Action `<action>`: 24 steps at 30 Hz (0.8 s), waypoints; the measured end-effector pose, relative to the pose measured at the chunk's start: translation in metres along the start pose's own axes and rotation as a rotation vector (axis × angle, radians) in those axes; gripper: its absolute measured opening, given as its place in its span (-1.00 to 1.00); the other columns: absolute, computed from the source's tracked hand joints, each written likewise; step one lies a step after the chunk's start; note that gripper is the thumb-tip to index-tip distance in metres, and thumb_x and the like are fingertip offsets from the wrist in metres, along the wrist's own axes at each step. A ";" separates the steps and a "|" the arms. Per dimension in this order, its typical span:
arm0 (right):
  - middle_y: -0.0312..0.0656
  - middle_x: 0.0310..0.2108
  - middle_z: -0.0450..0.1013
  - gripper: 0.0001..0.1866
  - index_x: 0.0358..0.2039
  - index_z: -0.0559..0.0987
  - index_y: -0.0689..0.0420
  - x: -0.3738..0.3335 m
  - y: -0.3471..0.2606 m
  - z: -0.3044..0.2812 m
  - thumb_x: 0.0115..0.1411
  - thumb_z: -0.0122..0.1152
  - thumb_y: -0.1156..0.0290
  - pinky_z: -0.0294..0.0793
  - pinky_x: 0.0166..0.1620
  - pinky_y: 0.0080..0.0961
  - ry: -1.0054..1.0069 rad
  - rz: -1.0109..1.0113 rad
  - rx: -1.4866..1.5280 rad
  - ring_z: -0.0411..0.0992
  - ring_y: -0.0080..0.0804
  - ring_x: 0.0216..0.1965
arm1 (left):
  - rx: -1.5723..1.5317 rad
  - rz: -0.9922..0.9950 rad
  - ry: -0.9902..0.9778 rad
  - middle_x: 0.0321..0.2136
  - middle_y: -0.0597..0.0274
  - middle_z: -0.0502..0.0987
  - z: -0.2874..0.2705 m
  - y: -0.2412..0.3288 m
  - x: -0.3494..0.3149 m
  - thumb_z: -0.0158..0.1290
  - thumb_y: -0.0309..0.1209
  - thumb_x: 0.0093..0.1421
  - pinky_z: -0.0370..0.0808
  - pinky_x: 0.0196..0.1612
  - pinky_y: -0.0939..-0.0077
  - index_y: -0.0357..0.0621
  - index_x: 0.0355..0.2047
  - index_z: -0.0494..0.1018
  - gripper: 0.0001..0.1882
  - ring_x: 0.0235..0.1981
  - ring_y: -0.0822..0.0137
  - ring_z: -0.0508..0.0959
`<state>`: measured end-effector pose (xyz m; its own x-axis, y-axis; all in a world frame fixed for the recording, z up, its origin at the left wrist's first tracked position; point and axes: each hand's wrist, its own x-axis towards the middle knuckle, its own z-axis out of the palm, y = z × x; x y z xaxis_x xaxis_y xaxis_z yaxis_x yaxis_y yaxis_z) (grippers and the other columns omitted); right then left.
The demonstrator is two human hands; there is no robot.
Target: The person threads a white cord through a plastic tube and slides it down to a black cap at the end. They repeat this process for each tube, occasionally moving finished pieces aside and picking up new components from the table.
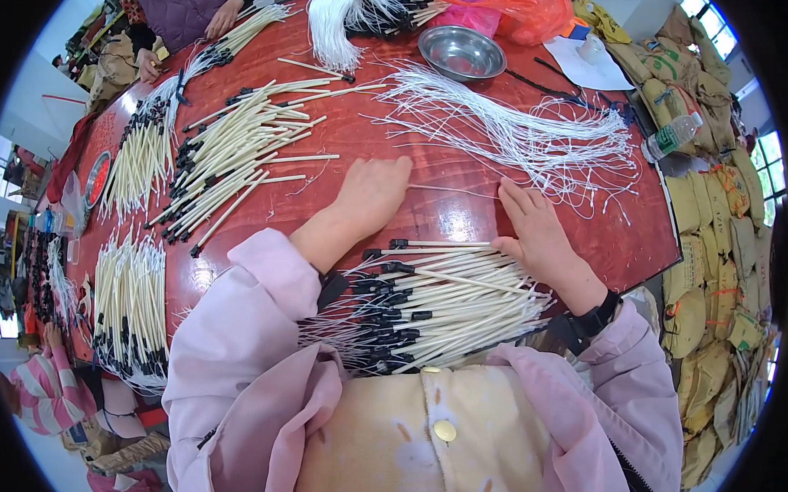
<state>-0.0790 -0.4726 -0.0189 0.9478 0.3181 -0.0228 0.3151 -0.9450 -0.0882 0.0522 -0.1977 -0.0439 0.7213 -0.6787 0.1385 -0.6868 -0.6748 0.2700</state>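
The left hand (374,191) is holding its fingers curled in, apparently narrow around a white string (455,191); its fingertips are hiding beneath it, so I cannot tell the exact pinch. The right hand (533,229) is resting wide, with fingers stretching forward and thumb standing apart. Whether its fingertips are pressing the string or only lying over it, I cannot tell.

The step in hand seems to be straightening this one string. For doing it well, the left hand should be keeping a firm, small pinch while the right is smoothing with a light, even touch, so that the thin line is running flat and is not kinking. The right thumb should be staying clear of the nearby sticks, since a careless sweep could be rolling them out of line. Loose strings should be kept from snagging on the fingers.

The string is running just above the tabletop (451,218) or along it, in the gap between the hands: from the thumb side of the left to the forefinger of the right. A bundle of black-ended sticks (470,296) is lying on the near side of both hands, its top edge coming close to the right thumb. A heap of loose strings (519,133) is spreading beyond the right hand, and a stick pile (237,141) is lying to the left of the left hand.
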 end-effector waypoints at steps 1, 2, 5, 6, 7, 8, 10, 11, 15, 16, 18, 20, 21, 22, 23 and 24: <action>0.06 0.38 0.18 -0.10 0.29 0.30 0.41 -0.001 0.003 0.000 0.26 0.09 -0.17 0.13 0.34 -0.10 0.061 -0.033 0.056 0.18 0.08 0.27 | -0.018 -0.043 0.002 -0.39 -0.08 0.59 -0.001 -0.004 -0.009 0.07 -0.41 0.22 0.51 -0.19 0.00 -0.24 -0.30 0.45 -0.86 -0.29 -0.08 0.62; 0.06 0.38 0.17 -0.08 0.30 0.28 0.41 -0.001 0.005 -0.002 0.27 0.04 -0.22 0.12 0.34 -0.10 0.120 -0.065 0.113 0.18 0.08 0.28 | -0.036 -0.085 0.003 -0.42 -0.07 0.59 -0.002 -0.007 -0.016 0.11 -0.39 0.23 0.49 -0.22 -0.03 -0.22 -0.30 0.43 -0.85 -0.32 -0.11 0.61; 0.06 0.39 0.16 -0.04 0.32 0.27 0.40 0.002 0.004 -0.002 0.28 -0.05 -0.29 0.11 0.34 -0.09 0.161 -0.134 0.155 0.17 0.09 0.29 | -0.058 -0.127 0.012 -0.40 -0.07 0.59 -0.002 -0.014 -0.031 0.10 -0.40 0.23 0.50 -0.23 -0.03 -0.22 -0.30 0.44 -0.86 -0.30 -0.13 0.60; 0.05 0.40 0.15 -0.02 0.32 0.27 0.39 0.005 0.000 -0.006 0.28 -0.09 -0.32 0.11 0.34 -0.08 0.145 -0.166 0.139 0.16 0.09 0.29 | -0.069 -0.145 0.016 -0.39 -0.07 0.59 -0.004 -0.014 -0.033 0.10 -0.40 0.23 0.50 -0.23 -0.02 -0.22 -0.31 0.44 -0.86 -0.29 -0.14 0.60; 0.05 0.41 0.15 0.00 0.32 0.27 0.39 0.007 -0.002 -0.008 0.28 -0.13 -0.35 0.11 0.34 -0.08 0.129 -0.198 0.123 0.16 0.09 0.29 | -0.068 -0.148 0.017 -0.39 -0.07 0.59 -0.003 -0.015 -0.035 0.10 -0.40 0.23 0.50 -0.23 -0.02 -0.22 -0.31 0.44 -0.86 -0.29 -0.14 0.60; 0.05 0.41 0.15 0.00 0.32 0.27 0.39 0.007 -0.002 -0.005 0.28 -0.13 -0.35 0.11 0.34 -0.08 0.129 -0.202 0.123 0.16 0.09 0.29 | -0.082 -0.143 0.023 -0.39 -0.06 0.59 -0.002 -0.015 -0.036 0.10 -0.40 0.23 0.50 -0.23 -0.02 -0.21 -0.31 0.44 -0.87 -0.29 -0.13 0.60; 0.03 0.41 0.15 0.00 0.31 0.29 0.39 0.006 0.002 0.009 0.27 -0.13 -0.36 0.11 0.34 -0.08 0.123 -0.161 0.096 0.17 0.09 0.29 | -0.111 -0.133 0.034 -0.38 -0.05 0.59 0.000 -0.016 -0.038 0.10 -0.40 0.23 0.50 -0.22 -0.02 -0.19 -0.31 0.45 -0.88 -0.29 -0.13 0.60; 0.02 0.40 0.15 0.00 0.30 0.29 0.39 0.006 0.004 0.013 0.27 -0.13 -0.36 0.12 0.34 -0.08 0.119 -0.146 0.086 0.17 0.09 0.29 | -0.109 -0.141 0.034 -0.38 -0.05 0.59 -0.001 -0.015 -0.040 0.10 -0.40 0.23 0.50 -0.22 -0.02 -0.19 -0.31 0.45 -0.88 -0.29 -0.13 0.60; 0.01 0.40 0.16 0.00 0.28 0.31 0.41 0.012 0.015 0.014 0.26 -0.11 -0.36 0.12 0.34 -0.08 0.127 -0.169 0.033 0.17 0.07 0.29 | -0.148 -0.171 0.032 -0.37 -0.04 0.60 -0.006 -0.013 -0.046 0.11 -0.40 0.22 0.50 -0.22 -0.02 -0.19 -0.31 0.48 -0.88 -0.27 -0.14 0.60; 0.01 0.40 0.16 0.00 0.28 0.31 0.41 0.014 0.016 0.012 0.26 -0.11 -0.36 0.12 0.34 -0.08 0.128 -0.192 0.045 0.17 0.07 0.29 | -0.169 -0.167 0.048 -0.39 -0.04 0.60 -0.008 -0.012 -0.047 0.12 -0.39 0.22 0.50 -0.23 0.01 -0.20 -0.32 0.50 -0.87 -0.29 -0.12 0.60; 0.00 0.40 0.17 0.00 0.28 0.31 0.42 0.014 0.016 0.005 0.26 -0.10 -0.36 0.12 0.34 -0.09 0.058 -0.154 0.029 0.16 0.06 0.29 | -0.205 -0.162 0.080 -0.42 -0.02 0.61 -0.012 -0.014 -0.053 0.14 -0.37 0.21 0.51 -0.25 0.06 -0.23 -0.33 0.53 -0.84 -0.32 -0.09 0.62; -0.01 0.40 0.17 0.00 0.28 0.31 0.42 0.018 0.011 0.006 0.26 -0.09 -0.35 0.12 0.34 -0.09 0.027 -0.163 0.035 0.16 0.05 0.29 | -0.266 -0.265 0.081 -0.45 -0.02 0.61 -0.017 -0.023 -0.068 0.15 -0.36 0.21 0.52 -0.27 0.10 -0.25 -0.34 0.54 -0.83 -0.34 -0.07 0.62; -0.01 0.39 0.18 -0.04 0.27 0.32 0.42 0.017 0.010 0.005 0.21 0.02 -0.26 0.12 0.34 -0.09 0.043 -0.160 0.030 0.17 0.04 0.28 | -0.350 -0.331 0.087 -0.47 -0.02 0.61 -0.019 -0.026 -0.072 0.16 -0.35 0.21 0.52 -0.28 0.13 -0.26 -0.36 0.55 -0.81 -0.37 -0.05 0.63; -0.02 0.38 0.19 -0.07 0.27 0.33 0.42 0.017 0.008 0.004 0.16 0.13 -0.17 0.13 0.34 -0.08 0.058 -0.158 0.026 0.17 0.03 0.28 | -0.435 -0.397 0.096 -0.49 -0.02 0.61 -0.022 -0.029 -0.076 0.17 -0.34 0.21 0.52 -0.30 0.17 -0.28 -0.37 0.56 -0.79 -0.39 -0.03 0.63; -0.02 0.37 0.20 -0.09 0.26 0.35 0.42 0.016 0.009 0.004 0.12 0.25 -0.08 0.13 0.33 -0.08 0.073 -0.147 0.019 0.18 0.02 0.27 | -0.431 -0.406 0.099 -0.49 -0.02 0.61 -0.023 -0.033 -0.081 0.17 -0.34 0.21 0.52 -0.30 0.17 -0.28 -0.37 0.56 -0.79 -0.39 -0.03 0.63; -0.02 0.37 0.20 -0.09 0.26 0.35 0.42 0.016 0.010 0.004 0.12 0.25 -0.08 0.13 0.33 -0.08 0.073 -0.156 0.021 0.18 0.02 0.27 | -0.428 -0.467 0.093 -0.51 -0.01 0.61 -0.025 -0.040 -0.091 0.17 -0.34 0.21 0.52 -0.32 0.19 -0.29 -0.38 0.57 -0.79 -0.41 -0.02 0.63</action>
<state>-0.0612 -0.4763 -0.0240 0.8886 0.4540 0.0654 0.4586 -0.8823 -0.1059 0.0162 -0.1021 -0.0435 0.9540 -0.2996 -0.0088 -0.2152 -0.7050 0.6758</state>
